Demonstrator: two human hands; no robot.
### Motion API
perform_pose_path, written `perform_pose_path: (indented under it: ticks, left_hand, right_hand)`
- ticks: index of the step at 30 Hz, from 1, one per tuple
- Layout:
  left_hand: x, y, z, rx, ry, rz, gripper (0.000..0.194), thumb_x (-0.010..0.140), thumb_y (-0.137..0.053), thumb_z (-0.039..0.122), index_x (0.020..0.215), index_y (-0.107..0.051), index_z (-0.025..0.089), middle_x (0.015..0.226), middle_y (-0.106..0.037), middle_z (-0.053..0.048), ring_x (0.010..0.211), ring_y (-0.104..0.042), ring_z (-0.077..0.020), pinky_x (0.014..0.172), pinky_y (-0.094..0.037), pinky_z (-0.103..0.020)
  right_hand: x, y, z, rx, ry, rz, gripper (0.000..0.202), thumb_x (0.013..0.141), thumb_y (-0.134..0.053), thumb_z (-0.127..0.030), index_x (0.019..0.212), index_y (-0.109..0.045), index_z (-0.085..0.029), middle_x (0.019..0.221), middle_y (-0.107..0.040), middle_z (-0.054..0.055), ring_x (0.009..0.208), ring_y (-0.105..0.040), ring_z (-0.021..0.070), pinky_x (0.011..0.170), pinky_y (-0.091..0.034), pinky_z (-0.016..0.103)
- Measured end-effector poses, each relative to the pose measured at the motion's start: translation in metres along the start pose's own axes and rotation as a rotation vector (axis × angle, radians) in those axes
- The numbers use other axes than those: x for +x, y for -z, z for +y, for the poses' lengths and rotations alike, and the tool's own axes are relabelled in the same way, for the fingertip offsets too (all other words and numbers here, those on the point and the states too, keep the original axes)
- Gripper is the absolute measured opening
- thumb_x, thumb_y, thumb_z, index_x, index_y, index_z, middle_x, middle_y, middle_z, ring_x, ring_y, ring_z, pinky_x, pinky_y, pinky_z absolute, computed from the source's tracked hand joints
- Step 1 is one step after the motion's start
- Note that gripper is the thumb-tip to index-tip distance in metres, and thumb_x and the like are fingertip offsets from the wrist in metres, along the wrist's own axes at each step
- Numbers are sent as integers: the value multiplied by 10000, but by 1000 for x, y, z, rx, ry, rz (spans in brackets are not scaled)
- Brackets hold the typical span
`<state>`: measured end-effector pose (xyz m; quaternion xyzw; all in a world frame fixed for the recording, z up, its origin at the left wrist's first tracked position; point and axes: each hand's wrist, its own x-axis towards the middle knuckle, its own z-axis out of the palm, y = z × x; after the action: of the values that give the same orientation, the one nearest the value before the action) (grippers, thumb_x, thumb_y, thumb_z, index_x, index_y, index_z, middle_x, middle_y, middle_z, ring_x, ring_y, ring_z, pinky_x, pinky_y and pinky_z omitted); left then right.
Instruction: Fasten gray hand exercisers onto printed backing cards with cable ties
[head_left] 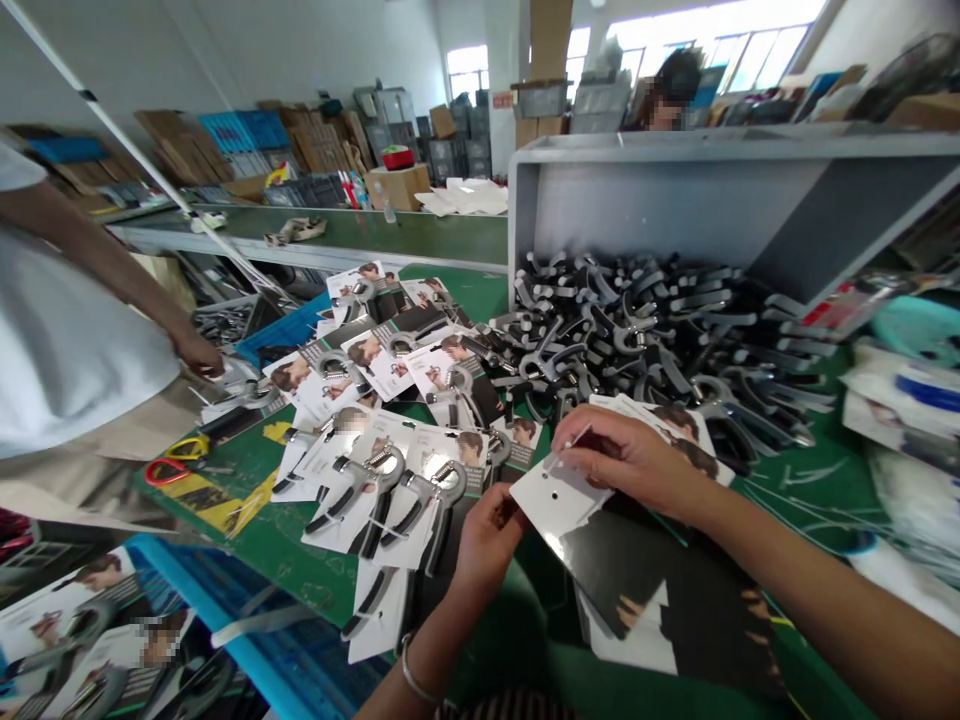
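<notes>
Between my hands is a backing card (559, 515), white at one end and black at the other, with small holes in the white part. My left hand (487, 540) is closed on its left corner. The fingers of my right hand (634, 455) pinch its upper edge. Below it lie more black and white cards (675, 610). To the left, grey and black spring hand grips (431, 500) lie fastened onto printed cards, spread in an overlapping pile. Beyond my right hand, loose hand grips (622, 330) are heaped at the mouth of a grey bin.
The grey bin (652, 200) lies on its side on the green table (292, 560). Scissors (176, 465) with red and yellow handles lie at the left edge. A blue crate (225, 600) holds carded grips below. White ties (802, 500) lie right. Another person (82, 310) stands left.
</notes>
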<state>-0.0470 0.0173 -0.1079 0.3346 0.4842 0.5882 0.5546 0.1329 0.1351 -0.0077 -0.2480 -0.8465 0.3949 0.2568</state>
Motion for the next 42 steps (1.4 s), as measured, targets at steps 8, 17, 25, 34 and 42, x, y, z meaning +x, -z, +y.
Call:
perform_pose_path:
  ticks: [8, 17, 25, 34, 42]
  left_hand:
    - [-27, 7, 6, 344, -201, 25, 50, 846, -697, 230, 847, -741, 208, 931, -665, -59, 906, -624, -206, 850, -480, -293]
    - [-3, -33, -1, 62, -129, 122, 321, 766, -737, 162, 1084, -756, 206, 1092, -759, -50, 1071, -665, -249, 984, -479, -355]
    - [0, -33, 0, -23, -159, 115, 308, 759, -753, 176, 1066, -730, 168, 1062, -765, -52, 1035, -680, -234, 973, -493, -356]
    - [2, -14, 13, -257, -79, 98, 305, 867, -688, 330, 1131, -615, 196, 1038, -728, -61, 800, -677, -135, 743, -511, -245]
    - [30, -11, 62, 109, 158, -183, 391, 756, -809, 350, 1064, -694, 139, 807, -696, -22, 589, -561, -84, 474, -386, -162]
  right_hand:
    - [-1, -3, 1, -71, 2, -95, 106, 945, -587, -281, 962, -640, -191, 855, -656, -2, 766, -591, 137, 727, -439, 247]
    - [-4, -10, -8, -349, 115, -91, 73, 926, -525, -168, 936, -593, -191, 845, -617, 15, 730, -540, 154, 691, -398, 262]
    - [-5, -7, -3, -322, 209, -162, 183, 971, -441, -131, 1000, -618, -168, 977, -603, 75, 904, -566, 191, 831, -431, 305]
    - [-4, -9, 1, -302, 235, -176, 176, 1000, -521, -233, 922, -668, -174, 920, -605, 55, 888, -559, 174, 814, -439, 285]
    - [-19, 16, -6, -215, 278, 119, 180, 1003, -517, -283, 1042, -677, -210, 960, -681, 55, 912, -623, 173, 848, -482, 298]
